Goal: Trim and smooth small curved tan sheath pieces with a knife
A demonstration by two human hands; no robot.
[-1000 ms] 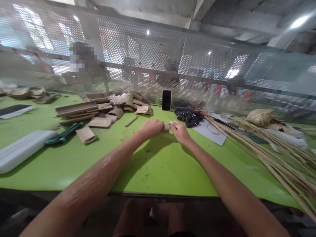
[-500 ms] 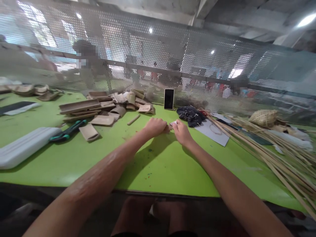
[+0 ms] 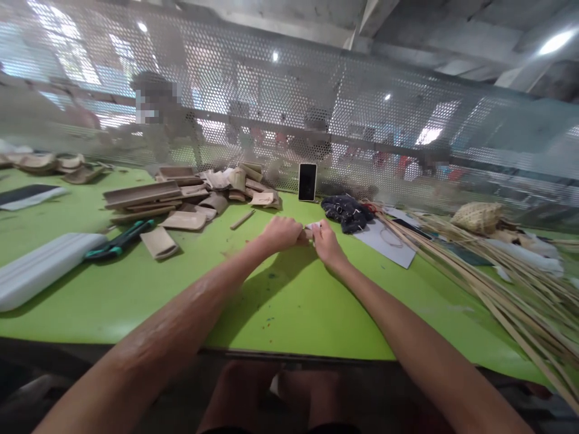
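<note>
Both my hands meet above the green table (image 3: 316,313), in front of an upright phone-like device (image 3: 307,182). My left hand (image 3: 282,232) is closed around a small brownish piece of bamboo (image 3: 308,234), most of it hidden by the fingers. Thumb and fingers of my right hand (image 3: 327,242) pinch a small whitish folded sheet, like paper (image 3: 313,225), against the bamboo's end. A short thin stick (image 3: 242,219) lies to the left of my left hand. Just beyond my right hand sits a dark bundled cloth (image 3: 346,212).
Split bamboo pieces (image 3: 142,194) are heaped at back left. Nearer are a green-and-black handled tool (image 3: 120,242) and a long white case (image 3: 47,268). Right, long bamboo strips (image 3: 488,295) cross a grey sheet (image 3: 386,244) near a woven basket (image 3: 477,217). A perforated screen (image 3: 271,102) stands behind.
My right hand has shifted slightly relative to the left, with the whitish sheet still at the bamboo. The whole view has moved a little; the other things stay put.
</note>
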